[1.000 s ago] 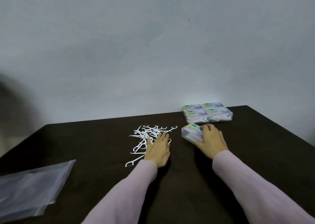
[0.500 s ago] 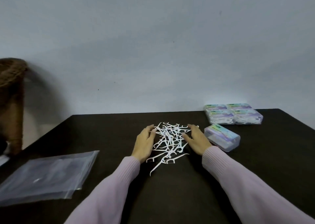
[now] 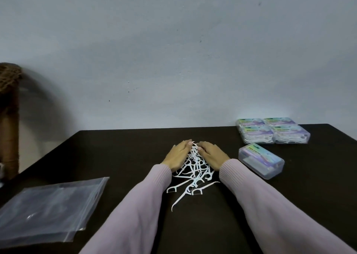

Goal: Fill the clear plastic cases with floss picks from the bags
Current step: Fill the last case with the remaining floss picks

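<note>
A loose pile of white floss picks (image 3: 195, 170) lies on the dark table (image 3: 119, 153). My left hand (image 3: 178, 155) presses against the pile's left side and my right hand (image 3: 211, 154) against its right side, fingers fairly straight, fingertips almost meeting at the far end. A few picks trail toward me between my sleeves. A clear plastic case (image 3: 261, 160) with a colourful label sits just right of my right hand, lid closed. Several filled cases (image 3: 272, 133) stand in a block at the table's far right.
A flat clear plastic bag (image 3: 48, 205) lies at the near left of the table. A brown woven object (image 3: 9, 109) stands beyond the table's left edge. A plain wall rises behind the table.
My right hand left the clear case and came to the pile. Both hands have squeezed the picks together into a narrower heap. The view has shifted left.
</note>
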